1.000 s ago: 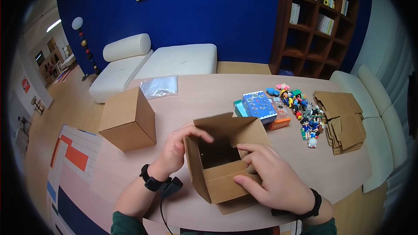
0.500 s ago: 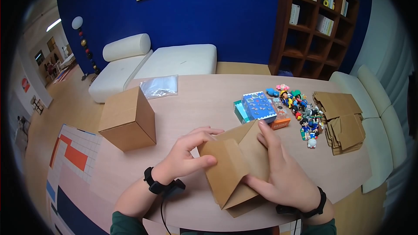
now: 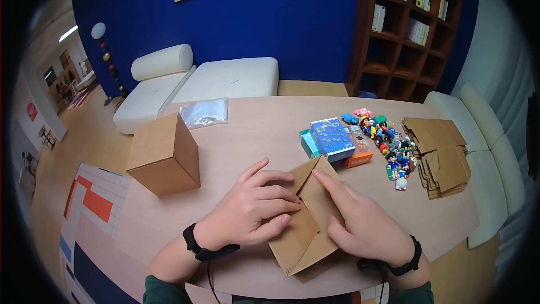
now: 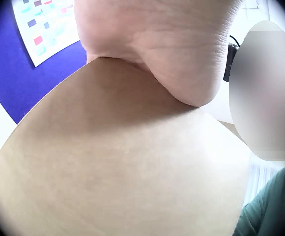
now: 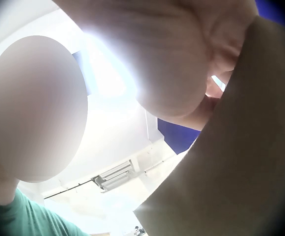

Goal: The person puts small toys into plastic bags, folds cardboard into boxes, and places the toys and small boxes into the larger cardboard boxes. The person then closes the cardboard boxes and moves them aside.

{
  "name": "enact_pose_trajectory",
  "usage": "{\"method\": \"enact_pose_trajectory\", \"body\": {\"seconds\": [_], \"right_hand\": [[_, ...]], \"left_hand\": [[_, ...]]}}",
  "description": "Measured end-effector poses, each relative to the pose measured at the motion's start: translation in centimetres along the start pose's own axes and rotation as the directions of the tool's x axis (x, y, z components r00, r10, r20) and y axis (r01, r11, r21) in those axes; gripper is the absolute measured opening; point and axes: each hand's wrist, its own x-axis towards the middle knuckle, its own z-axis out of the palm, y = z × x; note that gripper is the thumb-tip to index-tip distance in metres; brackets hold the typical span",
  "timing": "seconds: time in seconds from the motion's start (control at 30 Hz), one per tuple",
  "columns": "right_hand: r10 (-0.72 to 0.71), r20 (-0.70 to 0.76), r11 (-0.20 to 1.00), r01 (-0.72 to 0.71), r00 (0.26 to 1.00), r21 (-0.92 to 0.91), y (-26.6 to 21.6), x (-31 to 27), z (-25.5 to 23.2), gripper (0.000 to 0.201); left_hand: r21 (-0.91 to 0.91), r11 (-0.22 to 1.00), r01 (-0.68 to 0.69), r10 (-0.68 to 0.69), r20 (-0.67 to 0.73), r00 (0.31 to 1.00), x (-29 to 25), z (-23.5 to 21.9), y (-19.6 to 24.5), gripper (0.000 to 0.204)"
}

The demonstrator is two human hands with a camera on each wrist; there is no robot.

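Observation:
A brown cardboard box (image 3: 298, 247) stands tilted at the front of the table, its top flaps folded inward over one another. My left hand (image 3: 247, 208) lies over the box's left side, fingertips pressing on the flaps near the slit between them. On the right side my right hand (image 3: 368, 225) rests, its index finger stretched to the far corner and its thumb on the right flap. In the left wrist view the box's plain side (image 4: 118, 162) sits beneath the left palm. The right wrist view shows another side of the box (image 5: 251, 147) beside the right palm.
A closed cardboard box (image 3: 163, 157) stands at left, with clear plastic bags (image 3: 205, 112) behind it. Toward the right are a blue printed box (image 3: 332, 138), an orange box (image 3: 359, 159), several toy figurines (image 3: 388, 141) and flattened cardboard boxes (image 3: 444, 163).
The box's open flaps have been folded down and now overlap across its top. My left hand has moved from the far left rim onto the flaps; the right hand has shifted to the right edge.

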Motion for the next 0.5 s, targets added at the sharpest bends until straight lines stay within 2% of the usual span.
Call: {"method": "enact_pose_trajectory", "body": {"seconds": [0.07,0.2,0.27,0.3,0.33,0.4,0.47,0.5], "right_hand": [[-0.01,-0.047,1.0,0.01,0.999,-0.01,0.3,0.0,0.2,0.067],[-0.064,-0.051,0.997,0.061,0.997,-0.057,0.6,0.0,0.3,0.063],[-0.115,-0.103,0.992,0.109,0.988,-0.062,0.6,0.1,0.1,0.063],[-0.115,-0.102,0.992,0.109,0.988,-0.061,0.7,0.1,-0.2,0.063],[-0.075,-0.128,0.995,0.065,0.989,-0.077,0.9,0.2,-0.6,0.064],[-0.036,-0.153,0.995,0.022,0.988,-0.094,1.5,0.2,-1.1,0.064],[0.083,-0.07,0.992,-0.076,0.994,0.098,2.4,0.4,-1.1,0.069],[0.082,-0.07,0.992,-0.075,0.994,0.097,2.3,0.5,-1.1,0.069]], "left_hand": [[0.057,0.998,0.014,-0.019,0.082,0.996,0.0,-0.2,0.0,0.027],[0.077,0.997,0.005,-0.012,0.09,0.996,-0.1,0.1,-0.3,0.029],[0.008,1.0,0.004,-0.004,-0.054,0.999,-0.3,0.7,-0.4,0.032],[0.002,1.0,0.017,-0.017,-0.067,0.998,-0.5,0.7,-0.5,0.032],[0.001,1.0,0.019,-0.019,-0.066,0.998,-0.5,0.8,-0.5,0.032],[-0.031,0.999,0.036,-0.04,-0.152,0.988,-0.4,0.9,-0.3,0.031],[-0.027,0.999,0.029,-0.033,-0.159,0.987,-0.6,0.9,-0.4,0.029],[-0.022,0.999,0.025,-0.028,-0.153,0.988,-0.8,0.8,-0.6,0.028]]}}
